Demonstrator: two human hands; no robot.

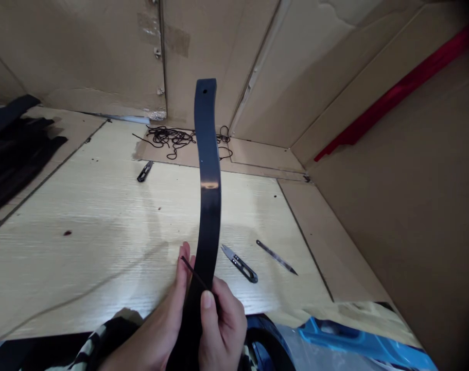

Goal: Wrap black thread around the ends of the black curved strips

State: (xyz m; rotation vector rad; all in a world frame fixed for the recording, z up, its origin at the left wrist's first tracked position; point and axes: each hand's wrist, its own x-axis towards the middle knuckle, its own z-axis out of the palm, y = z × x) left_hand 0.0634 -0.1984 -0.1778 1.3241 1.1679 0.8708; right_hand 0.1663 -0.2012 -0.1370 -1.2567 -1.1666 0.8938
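A long black strap (210, 206) stands upright before me, its rounded top end pierced by a small hole. My right hand (223, 324) is closed at the strap's right edge, thumb and fingers pinching a thin dark cord (194, 272) that crosses the strap's front and sticks out to the left. Behind the strap on the left is my left hand (182, 288), with its fingers pointing up and partly hidden by the strap; how it holds the strap is not visible.
Thread snips (240, 264) and a pointed metal tool (276, 257) lie right of the strap. A small black cutter (145, 171), tangled dark cord (170, 138) and a pile of black straps (21, 144) are farther back and left. Cardboard walls (358, 103) enclose the table (114, 216).
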